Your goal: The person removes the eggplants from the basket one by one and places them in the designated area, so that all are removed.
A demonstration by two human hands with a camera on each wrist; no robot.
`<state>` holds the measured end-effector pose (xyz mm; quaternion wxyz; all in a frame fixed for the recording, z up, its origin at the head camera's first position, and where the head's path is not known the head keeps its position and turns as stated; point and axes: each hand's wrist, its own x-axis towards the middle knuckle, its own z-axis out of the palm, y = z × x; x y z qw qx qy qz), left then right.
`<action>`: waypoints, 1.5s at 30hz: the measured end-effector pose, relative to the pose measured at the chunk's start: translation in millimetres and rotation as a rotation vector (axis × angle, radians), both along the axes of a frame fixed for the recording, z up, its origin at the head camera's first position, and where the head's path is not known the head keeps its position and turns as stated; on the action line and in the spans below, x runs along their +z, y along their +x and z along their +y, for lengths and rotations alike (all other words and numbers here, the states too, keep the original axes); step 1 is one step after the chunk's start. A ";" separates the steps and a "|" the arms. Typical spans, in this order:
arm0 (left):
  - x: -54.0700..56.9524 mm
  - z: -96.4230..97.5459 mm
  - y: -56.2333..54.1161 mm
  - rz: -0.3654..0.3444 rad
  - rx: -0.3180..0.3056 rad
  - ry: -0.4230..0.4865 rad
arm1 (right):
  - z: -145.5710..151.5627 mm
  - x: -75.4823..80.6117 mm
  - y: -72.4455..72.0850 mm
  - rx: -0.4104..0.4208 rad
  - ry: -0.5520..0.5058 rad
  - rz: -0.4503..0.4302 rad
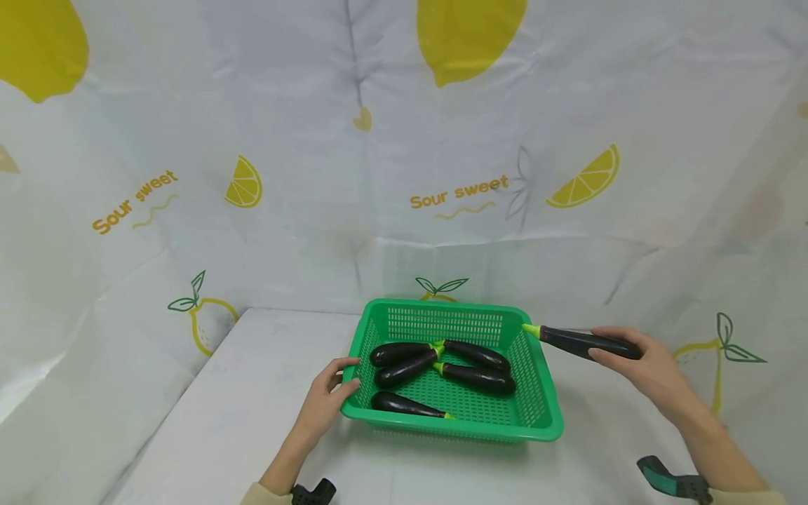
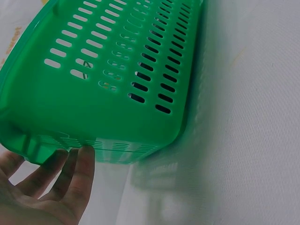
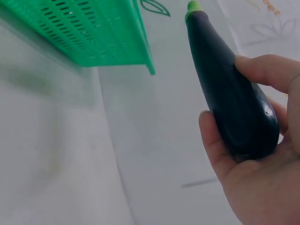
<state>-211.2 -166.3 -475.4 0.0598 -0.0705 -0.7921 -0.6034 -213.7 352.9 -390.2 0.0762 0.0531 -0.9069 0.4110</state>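
Note:
My right hand [image 1: 637, 358] grips a dark purple eggplant [image 1: 583, 342] by its thick end, in the air just right of the green plastic basket [image 1: 454, 428]. Its green stem points left, by the basket's right rim. The right wrist view shows thumb and fingers wrapped around the same eggplant [image 3: 229, 89]. At the basket's left rim, my left hand [image 1: 325, 396] holds on with thumb and fingers. From the left wrist, that hand's fingers [image 2: 79, 180] curl up against the basket's edge. Several eggplants lie inside, including one [image 1: 407, 404] along the near wall.
The basket stands on a white table [image 1: 252, 393] against a white curtain [image 1: 303, 210] printed with lemons and lettering. Dark straps [image 1: 675, 484] with cameras sit on both wrists.

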 end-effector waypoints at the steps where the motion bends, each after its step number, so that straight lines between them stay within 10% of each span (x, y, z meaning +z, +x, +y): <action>1: -0.1 -0.2 -0.3 0.000 -0.001 0.000 | 2.1 -1.9 -0.6 -0.012 0.004 -0.004; 45: -0.7 -0.7 0.0 0.002 -0.013 0.010 | 17.5 -89.0 -25.0 -0.042 -0.001 -0.185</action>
